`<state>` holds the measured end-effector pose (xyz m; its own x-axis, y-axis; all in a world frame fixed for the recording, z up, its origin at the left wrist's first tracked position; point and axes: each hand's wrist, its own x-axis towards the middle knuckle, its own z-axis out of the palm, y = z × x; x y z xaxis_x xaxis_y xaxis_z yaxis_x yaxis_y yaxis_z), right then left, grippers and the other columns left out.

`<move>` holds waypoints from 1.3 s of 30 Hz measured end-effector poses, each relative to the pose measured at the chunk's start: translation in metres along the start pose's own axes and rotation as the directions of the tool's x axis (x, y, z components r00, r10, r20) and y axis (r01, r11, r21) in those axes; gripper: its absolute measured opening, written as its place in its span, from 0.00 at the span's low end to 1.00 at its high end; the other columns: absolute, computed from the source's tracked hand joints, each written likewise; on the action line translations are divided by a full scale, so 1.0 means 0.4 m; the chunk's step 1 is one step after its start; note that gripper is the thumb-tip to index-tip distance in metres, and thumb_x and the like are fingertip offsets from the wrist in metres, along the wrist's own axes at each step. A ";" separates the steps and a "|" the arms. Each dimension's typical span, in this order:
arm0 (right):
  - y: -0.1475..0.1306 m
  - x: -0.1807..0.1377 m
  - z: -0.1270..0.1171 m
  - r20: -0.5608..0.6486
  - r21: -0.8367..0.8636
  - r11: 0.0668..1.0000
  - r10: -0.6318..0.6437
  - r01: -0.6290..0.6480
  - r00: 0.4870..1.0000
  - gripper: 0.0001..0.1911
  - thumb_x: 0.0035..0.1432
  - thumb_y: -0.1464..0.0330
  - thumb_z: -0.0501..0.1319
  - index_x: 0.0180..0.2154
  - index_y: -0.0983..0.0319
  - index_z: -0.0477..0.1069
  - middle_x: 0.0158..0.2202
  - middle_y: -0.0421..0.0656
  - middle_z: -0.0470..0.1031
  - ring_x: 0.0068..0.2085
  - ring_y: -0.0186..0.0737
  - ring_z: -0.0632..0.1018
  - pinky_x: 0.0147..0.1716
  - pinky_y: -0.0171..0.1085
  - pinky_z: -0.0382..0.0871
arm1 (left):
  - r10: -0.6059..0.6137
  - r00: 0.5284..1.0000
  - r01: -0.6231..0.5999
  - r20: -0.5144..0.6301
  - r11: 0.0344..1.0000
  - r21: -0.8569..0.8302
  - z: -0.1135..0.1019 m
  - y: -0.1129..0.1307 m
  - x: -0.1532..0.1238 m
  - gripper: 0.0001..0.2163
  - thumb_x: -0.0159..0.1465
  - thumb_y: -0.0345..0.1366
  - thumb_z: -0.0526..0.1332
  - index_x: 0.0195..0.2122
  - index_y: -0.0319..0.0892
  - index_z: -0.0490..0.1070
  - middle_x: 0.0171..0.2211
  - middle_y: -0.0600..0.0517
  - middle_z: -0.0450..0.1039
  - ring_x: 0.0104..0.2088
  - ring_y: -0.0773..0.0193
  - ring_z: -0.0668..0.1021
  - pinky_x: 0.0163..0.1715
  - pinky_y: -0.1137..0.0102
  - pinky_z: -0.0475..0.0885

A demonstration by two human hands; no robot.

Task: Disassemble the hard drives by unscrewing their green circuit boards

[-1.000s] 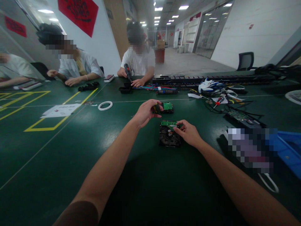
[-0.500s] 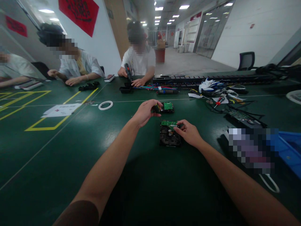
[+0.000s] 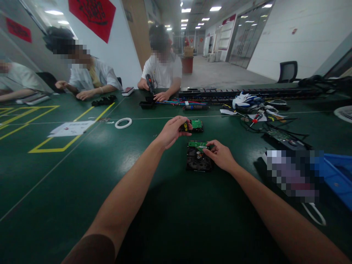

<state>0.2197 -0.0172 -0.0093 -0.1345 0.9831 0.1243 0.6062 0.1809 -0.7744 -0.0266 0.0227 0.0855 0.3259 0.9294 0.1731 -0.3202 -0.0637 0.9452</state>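
A hard drive (image 3: 198, 163) lies on the green table in front of me, its green circuit board (image 3: 195, 144) along the far end. My right hand (image 3: 220, 156) grips the right edge of that board between thumb and fingers. Above and left of it, my left hand (image 3: 174, 131) is closed around a screwdriver (image 3: 185, 127) with a black and yellow handle. The screwdriver's shaft and tip are hard to make out. Just behind my left fingers sits a second hard drive (image 3: 197, 125), green board upward, partly covered by the hand.
A white ring (image 3: 123, 123) and paper sheets (image 3: 72, 129) lie to the left. Gloves (image 3: 244, 99), a red screwdriver (image 3: 255, 119) and cables clutter the right, near a blue bin (image 3: 337, 176). Across the table, a person (image 3: 162, 69) holds a power driver (image 3: 150, 83).
My left hand has shifted slightly right, and the yellow marking on the screwdriver handle shows more now. My right hand stays at the circuit board.
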 end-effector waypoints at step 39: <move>-0.004 0.000 -0.004 0.010 -0.028 1.000 0.004 -0.004 1.000 0.20 0.60 0.53 0.63 0.48 0.58 0.71 0.30 0.41 0.76 0.29 0.40 0.76 0.29 0.38 0.67 | 0.005 1.000 -0.003 -0.019 0.996 0.094 -0.003 0.008 -0.003 0.08 0.67 0.38 0.59 0.41 0.41 0.74 0.38 0.46 0.76 0.41 0.59 0.78 0.32 0.68 0.77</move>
<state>0.2200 -0.0174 -0.0070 -0.1403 0.9834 0.1147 0.6286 0.1780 -0.7571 -0.0293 0.0217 0.0880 0.3078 0.9357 0.1727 -0.2363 -0.1006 0.9664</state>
